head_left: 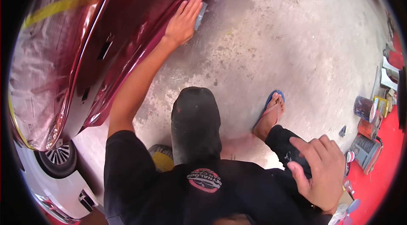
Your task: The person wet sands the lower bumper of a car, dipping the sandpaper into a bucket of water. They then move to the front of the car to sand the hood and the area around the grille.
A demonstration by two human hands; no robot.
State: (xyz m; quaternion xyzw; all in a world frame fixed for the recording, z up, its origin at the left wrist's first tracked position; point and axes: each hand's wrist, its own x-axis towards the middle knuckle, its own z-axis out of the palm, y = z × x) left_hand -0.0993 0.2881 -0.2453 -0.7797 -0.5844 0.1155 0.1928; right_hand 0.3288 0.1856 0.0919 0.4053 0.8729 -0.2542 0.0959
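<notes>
Against the lower side of a glossy maroon car panel, my left hand lies with its fingers straight and close together. Beneath the palm a grey-blue sheet, perhaps sandpaper, sticks out at the right edge of the hand; most of it is hidden. My right hand hangs in the air above my bent leg, its thumb and fingers apart and slightly curled. Nothing shows in it.
Clear plastic with yellow tape covers part of the maroon car. A white car stands at lower left. Paint-stained cans and a grey container line the right side. Rough concrete floor lies between.
</notes>
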